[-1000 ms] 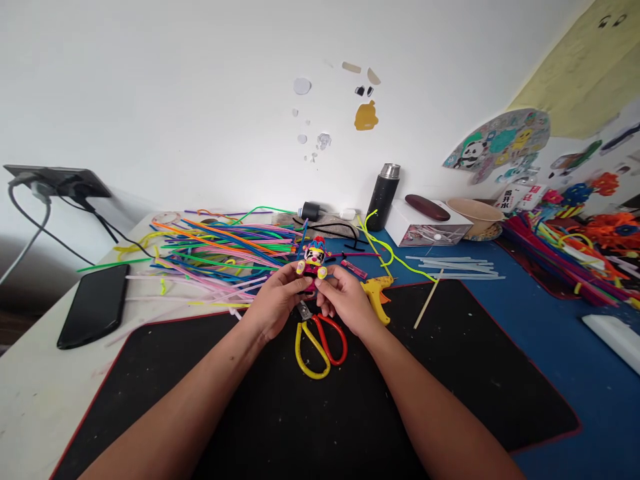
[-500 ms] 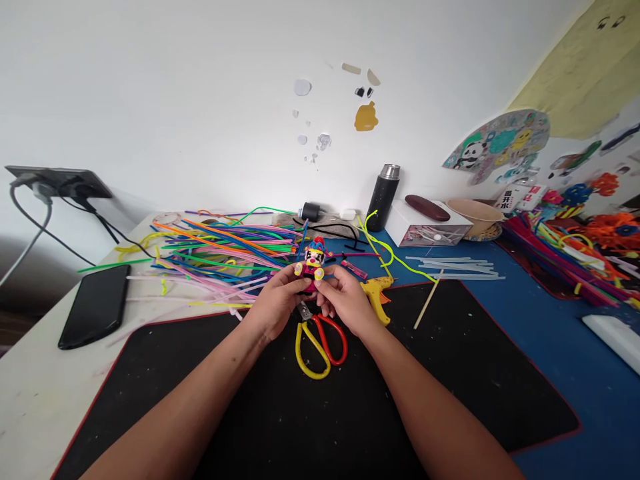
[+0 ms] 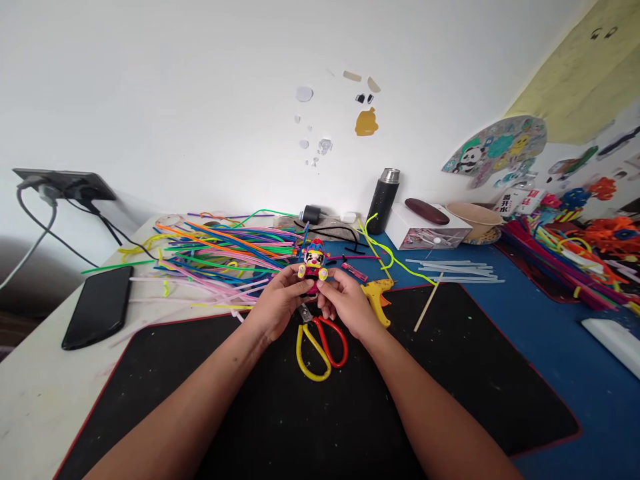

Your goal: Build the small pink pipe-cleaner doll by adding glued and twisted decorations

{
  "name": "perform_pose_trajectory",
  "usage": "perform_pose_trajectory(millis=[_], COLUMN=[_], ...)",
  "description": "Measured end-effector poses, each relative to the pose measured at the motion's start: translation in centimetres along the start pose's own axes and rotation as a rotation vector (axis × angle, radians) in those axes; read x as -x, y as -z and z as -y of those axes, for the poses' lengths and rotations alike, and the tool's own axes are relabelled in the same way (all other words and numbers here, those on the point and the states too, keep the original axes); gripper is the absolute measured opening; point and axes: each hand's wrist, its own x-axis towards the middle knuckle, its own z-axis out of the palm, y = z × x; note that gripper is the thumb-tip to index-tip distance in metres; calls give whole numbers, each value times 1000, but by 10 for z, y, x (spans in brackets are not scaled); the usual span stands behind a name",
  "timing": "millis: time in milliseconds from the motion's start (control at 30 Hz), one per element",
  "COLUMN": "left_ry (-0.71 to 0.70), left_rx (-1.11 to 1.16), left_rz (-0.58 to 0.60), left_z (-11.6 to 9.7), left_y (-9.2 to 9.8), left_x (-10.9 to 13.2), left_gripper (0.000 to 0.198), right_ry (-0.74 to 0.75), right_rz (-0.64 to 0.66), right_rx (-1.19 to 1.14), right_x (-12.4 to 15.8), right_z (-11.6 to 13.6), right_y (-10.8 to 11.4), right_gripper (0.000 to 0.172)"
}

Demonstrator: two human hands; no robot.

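A small figurine (image 3: 314,261) with a yellow-and-white face, a blue-and-red top and a magenta body is held upright between both hands. My left hand (image 3: 281,299) pinches its lower left side, and my right hand (image 3: 345,300) grips the lower right side. Fingers and thumbs cover its base. Just beneath the hands lie scissors (image 3: 320,347) with one yellow and one red handle loop; their blades are partly hidden. A yellow glue gun (image 3: 377,300) rests right beside my right hand.
Many coloured pipe cleaners (image 3: 225,250) spread behind on the left, near a black phone (image 3: 97,307). A black mat (image 3: 450,373) covers the front. Behind stand a black thermos (image 3: 384,203) and a white box (image 3: 425,233). Clear glue sticks (image 3: 455,268) and a wooden stick (image 3: 427,307) lie right.
The figurine's top has tipped slightly toward the left, and its face shows a little more squarely. Both hands keep their hold, and the whole view has shifted slightly.
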Motion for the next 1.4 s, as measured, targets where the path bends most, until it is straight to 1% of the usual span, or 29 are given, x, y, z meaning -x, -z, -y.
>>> perform_pose_trajectory(millis=[233, 400, 633, 833, 1100, 1267, 1400], left_ry=[2, 13, 49, 45, 1, 0, 29], left_rx=[-1, 3, 14, -12, -60, -93, -85], left_rz=[17, 17, 60, 40, 13, 46, 11], left_z=[1, 0, -6, -6, -5, -5, -5], left_y=[3, 2, 1, 1, 1, 0, 1], left_x=[-1, 0, 1, 0, 1, 1, 1], left_gripper=[44, 46, 46, 48, 53, 51, 48], right_ry=[-9, -8, -6, -32, -67, -68, -65], right_rz=[3, -19, -32, -18, 20, 2, -2], right_rx=[3, -7, -12, -16, -47, -24, -33], right_x=[0, -1, -1, 0, 1, 2, 1], right_z=[-2, -1, 0, 3, 6, 6, 5], right_y=[0, 1, 1, -1, -2, -1, -1], right_gripper=[37, 39, 39, 41, 43, 44, 42])
